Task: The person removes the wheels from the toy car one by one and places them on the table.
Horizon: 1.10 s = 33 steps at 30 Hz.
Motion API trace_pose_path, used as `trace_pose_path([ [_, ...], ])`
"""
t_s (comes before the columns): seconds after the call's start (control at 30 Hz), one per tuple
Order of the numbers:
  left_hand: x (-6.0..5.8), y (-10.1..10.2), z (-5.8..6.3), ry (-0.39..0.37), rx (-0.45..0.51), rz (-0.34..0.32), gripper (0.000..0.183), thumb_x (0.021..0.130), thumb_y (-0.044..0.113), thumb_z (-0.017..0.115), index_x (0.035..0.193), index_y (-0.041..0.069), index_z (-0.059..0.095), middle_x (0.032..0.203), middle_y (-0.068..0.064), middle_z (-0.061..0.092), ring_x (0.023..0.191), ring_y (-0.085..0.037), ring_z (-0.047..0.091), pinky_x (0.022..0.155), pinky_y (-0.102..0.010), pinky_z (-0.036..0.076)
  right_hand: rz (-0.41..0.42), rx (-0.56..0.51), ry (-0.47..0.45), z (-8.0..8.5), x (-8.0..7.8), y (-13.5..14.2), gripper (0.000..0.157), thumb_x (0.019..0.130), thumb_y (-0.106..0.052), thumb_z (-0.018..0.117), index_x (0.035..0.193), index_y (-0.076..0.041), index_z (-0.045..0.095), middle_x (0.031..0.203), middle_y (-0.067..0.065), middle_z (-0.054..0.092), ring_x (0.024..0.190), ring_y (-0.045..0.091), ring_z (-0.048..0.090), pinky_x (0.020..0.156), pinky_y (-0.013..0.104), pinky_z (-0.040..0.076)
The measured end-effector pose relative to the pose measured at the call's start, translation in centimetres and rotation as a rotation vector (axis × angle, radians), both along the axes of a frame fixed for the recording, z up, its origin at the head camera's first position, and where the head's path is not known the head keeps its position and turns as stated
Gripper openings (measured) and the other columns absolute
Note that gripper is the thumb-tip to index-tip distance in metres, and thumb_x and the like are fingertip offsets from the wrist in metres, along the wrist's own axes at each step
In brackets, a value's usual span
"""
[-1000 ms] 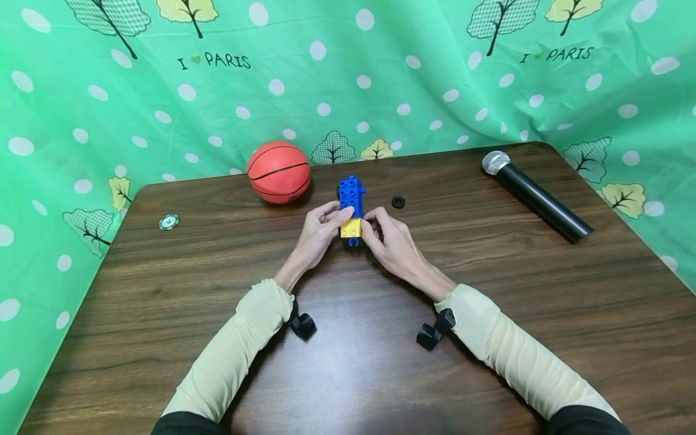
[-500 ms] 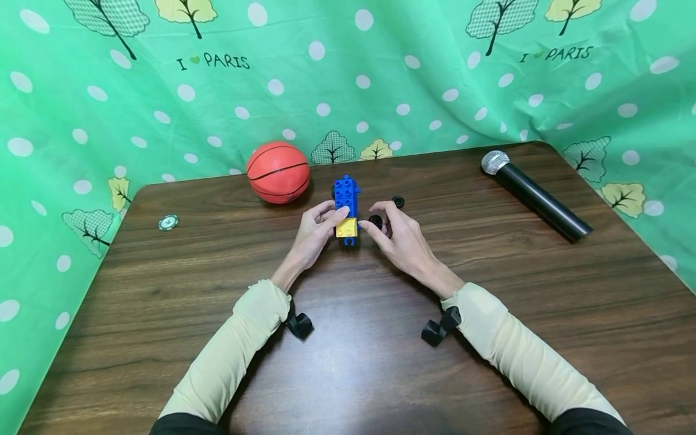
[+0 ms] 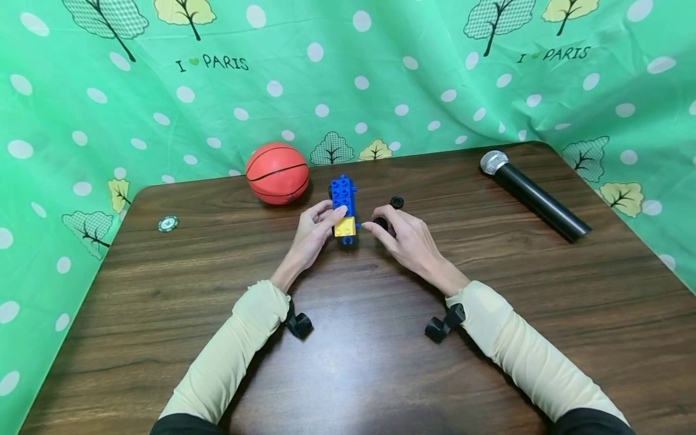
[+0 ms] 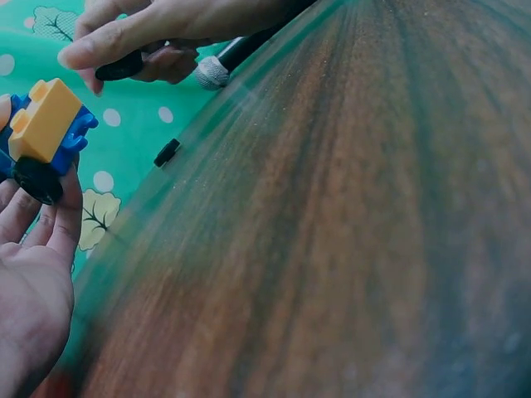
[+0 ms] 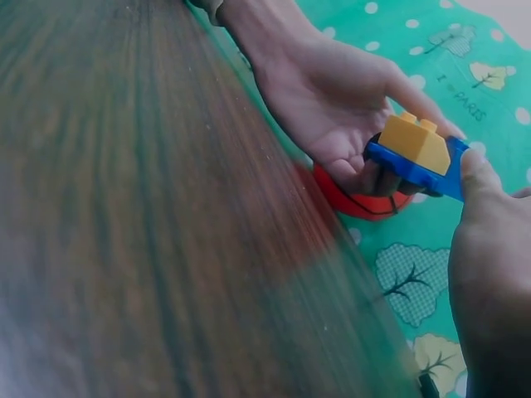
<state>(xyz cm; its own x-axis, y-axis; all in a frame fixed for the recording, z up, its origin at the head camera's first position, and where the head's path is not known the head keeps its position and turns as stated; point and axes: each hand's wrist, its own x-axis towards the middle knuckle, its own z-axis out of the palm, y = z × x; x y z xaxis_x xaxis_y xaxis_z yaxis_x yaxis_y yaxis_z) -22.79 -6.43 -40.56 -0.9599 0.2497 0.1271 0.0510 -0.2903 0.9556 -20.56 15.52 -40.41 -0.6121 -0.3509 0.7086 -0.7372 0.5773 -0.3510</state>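
My left hand (image 3: 311, 238) grips a toy car (image 3: 342, 192) built of blue and yellow bricks, thumb on top. The left wrist view shows a black wheel (image 4: 37, 181) fitted on one side of the car. On the car's right side, blue axle pegs (image 3: 358, 225) stick out bare. Just right of the yellow brick (image 3: 345, 227), my right hand (image 3: 410, 238) pinches a loose black wheel (image 4: 120, 66), apart from the car. That wheel is mostly hidden behind the fingers in the head view. Another black wheel (image 3: 397, 202) lies on the table behind my right hand.
An orange-red toy basketball (image 3: 277, 174) sits at the back, left of the car. A black microphone (image 3: 535, 196) lies at the right. At the far left is a green and white poker chip (image 3: 168, 223). A green curtain (image 3: 348, 72) hangs behind the wooden table (image 3: 348, 362).
My right hand has drawn away from the car to the right, and the wheel it pinches has come into sight. My left hand has shifted slightly left with the car.
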Motion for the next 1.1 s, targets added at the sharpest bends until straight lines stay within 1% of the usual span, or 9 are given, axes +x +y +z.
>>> trace_pose_path([
  [0.13,0.0,0.0,-0.1,-0.005,-0.006,0.008,0.035,0.096,0.016,0.064,0.122,-0.007,0.058,0.1,-0.004,0.069,0.086,-0.01,0.063,0.072,-0.021,0.052,0.023,-0.015,0.003,0.0,-0.1,0.1,0.043,0.103,-0.045,0.06,0.11,-0.003,0.065,0.079,0.005,0.058,0.066,0.018,0.051,0.057,0.031,0.042],
  [0.2,0.0,-0.1,-0.1,-0.008,-0.01,0.012,0.037,0.096,0.016,0.064,0.123,-0.008,0.058,0.101,-0.005,0.069,0.086,-0.009,0.063,0.072,-0.021,0.051,0.02,-0.019,-0.012,0.0,-0.1,0.2,0.038,0.101,-0.038,0.069,0.111,-0.001,0.065,0.079,0.006,0.057,0.067,0.017,0.052,0.057,0.032,0.044],
  [0.27,0.0,-0.1,-0.1,-0.01,-0.013,0.015,0.039,0.096,0.017,0.065,0.125,-0.009,0.057,0.102,-0.005,0.069,0.087,-0.01,0.063,0.072,-0.021,0.051,0.015,-0.02,-0.038,0.0,0.0,0.2,0.033,0.098,-0.029,0.075,0.113,-0.001,0.064,0.079,0.006,0.057,0.067,0.017,0.053,0.058,0.032,0.045],
  [0.33,0.0,-0.1,-0.1,-0.011,-0.015,0.016,0.043,0.095,0.018,0.065,0.127,-0.01,0.057,0.104,-0.007,0.069,0.089,-0.01,0.063,0.074,-0.021,0.052,0.005,-0.013,-0.071,0.1,0.0,0.4,0.03,0.096,-0.02,0.075,0.116,-0.002,0.063,0.08,0.006,0.057,0.069,0.016,0.054,0.059,0.033,0.046],
  [0.43,-0.1,-0.2,-0.1,-0.017,-0.021,0.021,0.048,0.095,0.019,0.065,0.131,-0.011,0.055,0.108,-0.009,0.068,0.091,-0.01,0.063,0.076,-0.022,0.052,-0.004,0.002,-0.126,0.1,0.0,0.6,0.029,0.095,-0.013,0.07,0.12,-0.004,0.061,0.082,0.006,0.057,0.072,0.017,0.054,0.061,0.034,0.046],
  [0.53,-0.1,-0.2,-0.2,-0.027,-0.029,0.025,0.052,0.094,0.02,0.066,0.134,-0.012,0.053,0.109,-0.01,0.067,0.091,-0.01,0.063,0.075,-0.021,0.051,-0.018,0.028,-0.167,0.2,0.0,0.9,0.028,0.096,-0.011,0.067,0.122,-0.005,0.059,0.084,0.005,0.056,0.072,0.016,0.053,0.062,0.034,0.046],
  [0.63,-0.1,-0.1,-0.2,-0.035,-0.029,0.028,0.053,0.093,0.02,0.066,0.133,-0.011,0.053,0.108,-0.009,0.067,0.091,-0.009,0.062,0.074,-0.02,0.05,-0.041,0.053,-0.176,0.2,0.0,1.3,0.028,0.097,-0.012,0.068,0.122,-0.005,0.059,0.082,0.004,0.055,0.07,0.017,0.052,0.06,0.034,0.045],
  [0.87,-0.1,-0.1,-0.2,-0.021,-0.027,0.031,0.039,0.094,0.018,0.066,0.123,-0.006,0.057,0.096,-0.003,0.067,0.081,-0.008,0.058,0.066,-0.019,0.044,-0.117,0.085,-0.166,0.2,-0.6,2.6,0.029,0.096,-0.016,0.072,0.119,-0.004,0.061,0.08,0.005,0.056,0.068,0.018,0.052,0.06,0.036,0.045],
  [1.1,0.0,-0.1,-0.1,-0.034,-0.047,0.036,0.047,0.095,0.019,0.066,0.132,-0.009,0.053,0.105,-0.008,0.067,0.087,-0.01,0.061,0.071,-0.02,0.047,-0.175,0.104,-0.218,0.3,-1.5,4.3,0.028,0.096,-0.015,0.072,0.119,-0.001,0.062,0.081,0.008,0.057,0.07,0.023,0.053,0.063,0.039,0.046],
])
